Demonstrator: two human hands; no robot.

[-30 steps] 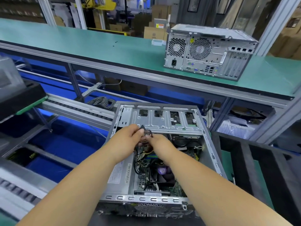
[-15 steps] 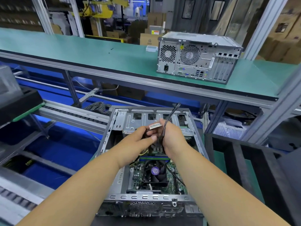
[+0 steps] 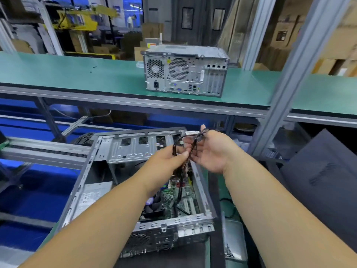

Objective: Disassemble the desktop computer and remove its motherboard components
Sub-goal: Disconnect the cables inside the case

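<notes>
An open desktop case (image 3: 108, 151) lies on its side in front of me, showing the green motherboard (image 3: 179, 198) and a black CPU fan (image 3: 152, 205). A bundle of black cables (image 3: 180, 176) rises from the board. My left hand (image 3: 166, 161) pinches the bundle above the case's right wall. My right hand (image 3: 210, 149) is palm up just to the right, its fingers curled round the cables' upper end with a small connector.
A second, closed computer tower (image 3: 185, 70) stands on the green upper shelf (image 3: 77, 74). A grey metal post (image 3: 286, 78) rises at the right. Dark panels (image 3: 324, 180) lean at the far right. A roller rail (image 3: 44, 149) runs left of the case.
Both hands have lifted the cable bundle up and to the right, out of the case's middle. The view has swung left, so the case now sits lower left.
</notes>
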